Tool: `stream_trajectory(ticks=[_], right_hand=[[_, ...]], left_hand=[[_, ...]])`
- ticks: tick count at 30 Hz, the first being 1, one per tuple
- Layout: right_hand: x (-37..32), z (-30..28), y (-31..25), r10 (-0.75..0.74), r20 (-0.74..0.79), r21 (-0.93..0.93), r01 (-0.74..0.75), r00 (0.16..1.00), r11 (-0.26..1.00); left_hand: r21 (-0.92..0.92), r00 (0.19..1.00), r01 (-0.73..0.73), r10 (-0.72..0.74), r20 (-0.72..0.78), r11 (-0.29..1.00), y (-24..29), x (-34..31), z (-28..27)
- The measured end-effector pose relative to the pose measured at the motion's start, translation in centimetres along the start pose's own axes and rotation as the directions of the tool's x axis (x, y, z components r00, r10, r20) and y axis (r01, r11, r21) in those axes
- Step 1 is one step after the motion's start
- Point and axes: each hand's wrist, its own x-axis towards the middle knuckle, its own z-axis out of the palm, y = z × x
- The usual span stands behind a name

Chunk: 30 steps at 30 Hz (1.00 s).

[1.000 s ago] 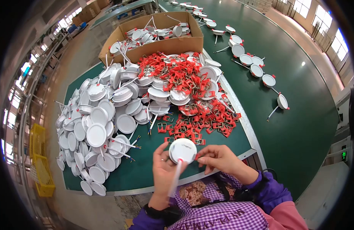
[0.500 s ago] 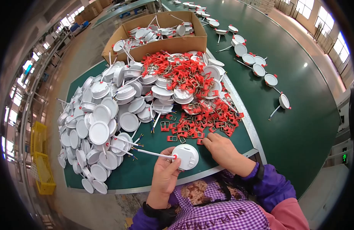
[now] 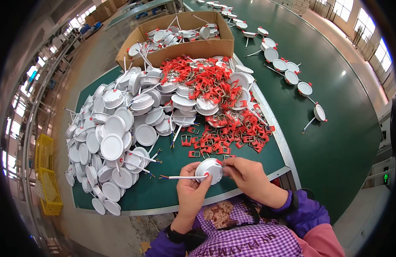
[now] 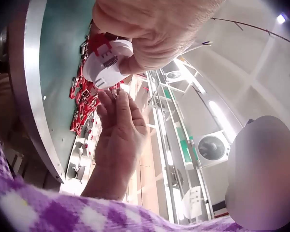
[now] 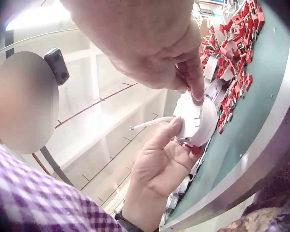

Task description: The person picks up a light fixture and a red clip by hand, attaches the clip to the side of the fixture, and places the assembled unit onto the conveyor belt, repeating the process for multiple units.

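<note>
In the head view my left hand (image 3: 191, 192) holds a round white downlight (image 3: 213, 171) by its rim, thumb on its back. Its white cable (image 3: 184, 177) points left, with bare wire ends. At the lamp's right edge, thumb and fingers of my right hand (image 3: 251, 177) pinch a small red spring clip (image 3: 219, 162), mostly hidden by the fingertips. The left wrist view shows another red clip (image 4: 99, 43) on the lamp's opposite side, beside my left fingers. In the right wrist view my right fingertips press close against the lamp's side (image 5: 195, 118).
Ahead lies a heap of red clips (image 3: 215, 137). White downlights (image 3: 112, 146) are piled to the left, and a cardboard box (image 3: 189, 48) of more stands behind. Along the green belt (image 3: 343, 141) at right runs a row of lamps with clips (image 3: 305, 88). A metal edge (image 3: 270, 176) borders the table.
The downlight turned in my left hand, its cable swinging from pointing down to pointing left. My right hand reached to the clip heap, then came back to the lamp's edge with a clip.
</note>
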Motion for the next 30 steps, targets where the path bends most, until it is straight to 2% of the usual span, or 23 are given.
stream_trajectory(ticks=[2,3,5,6,8,15,18,19,20,21,22,24,28,30], right_hand=[[-0.3,0.3,0.4,-0.1,-0.026,-0.054,0.098,0.995,0.994],[-0.3,0.4,0.6,-0.1,-0.026,-0.054,0.099,0.995,0.994],[-0.2,0.6,1.0,-0.242,-0.08,-0.132,0.231,0.967,0.964],[-0.3,0.7,0.9,-0.242,-0.08,-0.132,0.23,0.967,0.964],[-0.7,1.0,0.6,-0.266,-0.072,-0.275,0.237,0.961,0.932],[-0.6,1.1,0.7,-0.267,-0.059,-0.28,0.241,0.962,0.929],[-0.1,0.4,0.7,-0.225,-0.057,-0.218,0.208,0.973,0.954],[0.0,-0.2,-0.1,-0.04,-0.046,0.0,0.041,0.998,0.999],[0.0,-0.6,-0.4,0.141,0.008,0.21,-0.14,0.99,0.968],[-0.2,-0.6,0.2,0.152,0.042,0.299,-0.158,0.987,0.941],[-0.3,-1.0,0.3,0.151,0.046,0.298,-0.158,0.987,0.941],[-0.4,-1.6,0.0,0.217,0.179,0.343,-0.268,0.96,0.9],[-0.6,-2.3,-0.3,0.256,0.207,0.382,-0.319,0.944,0.867],[-0.5,-2.3,0.1,0.274,0.192,0.341,-0.326,0.942,0.882]], left_hand=[[0.03,1.0,0.0,0.001,-0.006,1.0,0.1,0.0,0.1],[0.059,1.0,-0.001,0.001,-0.012,0.998,0.2,0.0,0.2],[0.119,1.0,-0.018,0.018,0.002,0.993,0.1,-0.1,0.2],[0.178,0.999,-0.036,0.034,0.017,0.983,0.0,-0.2,0.3],[0.201,0.999,-0.047,0.045,0.012,0.979,-0.1,-0.2,0.4],[0.331,0.994,-0.105,0.095,0.046,0.938,-0.1,-0.4,0.2],[0.251,0.993,-0.114,0.106,0.047,0.961,0.0,-0.5,0.1],[0.256,0.993,-0.115,0.109,0.04,0.96,0.2,-0.6,-0.1],[0.231,0.994,-0.092,0.074,0.085,0.969,0.5,-0.7,-0.2],[0.203,0.991,-0.067,0.041,0.13,0.977,0.6,-0.8,-0.2],[0.202,0.991,-0.066,0.041,0.126,0.977,0.7,-0.8,-0.2],[0.191,0.982,-0.02,-0.017,0.189,0.981,0.8,-0.8,-0.2],[0.13,0.972,0.019,-0.049,0.231,0.991,0.5,-0.9,0.2],[0.04,0.967,0.07,-0.078,0.243,0.997,-0.2,-0.6,0.5]])
